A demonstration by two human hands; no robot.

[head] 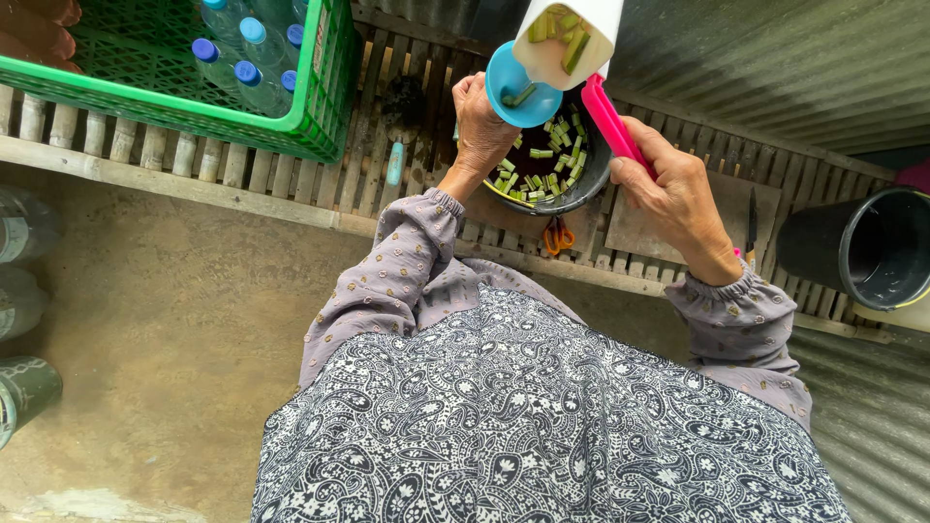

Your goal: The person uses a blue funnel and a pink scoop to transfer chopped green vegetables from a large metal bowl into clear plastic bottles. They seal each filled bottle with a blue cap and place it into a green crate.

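Looking down from the head view, the person stands at a slatted wooden bench [291, 184]. The left hand [481, 126] grips a blue funnel [518, 89], fingers curled together round its rim, above a dark bowl [581, 184] holding cut green stalk pieces [547, 165]. The right hand [673, 199] closes its fingers round the pink handle [612, 121] of a white jug [567, 39], tilted toward the funnel, with green pieces at its mouth. Orange scissors [557, 235] lie just below the bowl. A green crate [194, 97] of blue-capped bottles [247, 73] sits at the left, a black bucket [862, 252] at the right.
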